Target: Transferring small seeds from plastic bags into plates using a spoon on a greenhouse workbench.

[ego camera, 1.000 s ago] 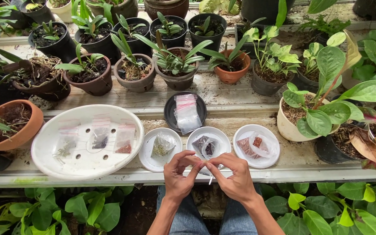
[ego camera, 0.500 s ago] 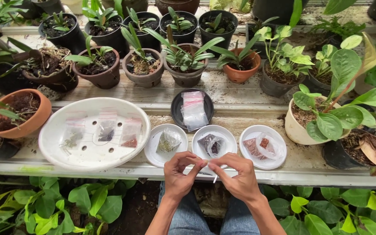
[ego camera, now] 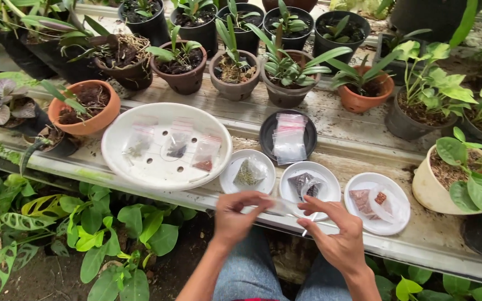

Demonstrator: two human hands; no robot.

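Note:
My left hand [ego camera: 236, 214] and my right hand [ego camera: 336, 231] meet over the front edge of a weathered bench [ego camera: 330, 134], both pinching a small clear plastic bag [ego camera: 277, 205] stretched between their fingertips. The bag is blurred and its content cannot be made out. Just beyond the hands sit three small white saucers: one with greenish material in a bag [ego camera: 247, 174], one with dark material [ego camera: 309, 184], one with reddish-brown bits [ego camera: 376, 202]. A black saucer [ego camera: 288, 136] behind them carries a stack of empty clear zip bags.
A large white perforated tray [ego camera: 165, 146] at left holds three small filled bags. Rows of potted plants in terracotta, brown and black pots line the bench's back and sides, with a cream pot [ego camera: 447, 187] at right. Leafy plants grow on the ground below.
The view has shifted so the bench sits further right and lower. My hands have drawn slightly apart, with the small bag now stretched between them.

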